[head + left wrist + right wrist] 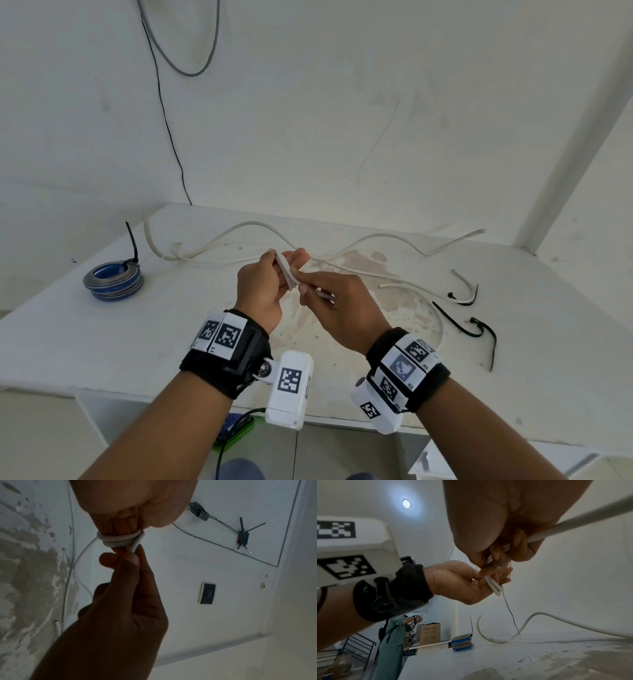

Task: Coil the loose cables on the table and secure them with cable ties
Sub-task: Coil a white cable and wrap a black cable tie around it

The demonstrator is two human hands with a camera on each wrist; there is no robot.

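White cable [287, 274] coils around left hand [265, 287] fingers, pinched by right hand [337, 301], above table [102, 342] centre.

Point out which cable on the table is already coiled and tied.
The blue and grey cable coil at the table's far left: it lies wound flat with a black cable tie round it. The white cable still trails loose, only partly wound between the hands.
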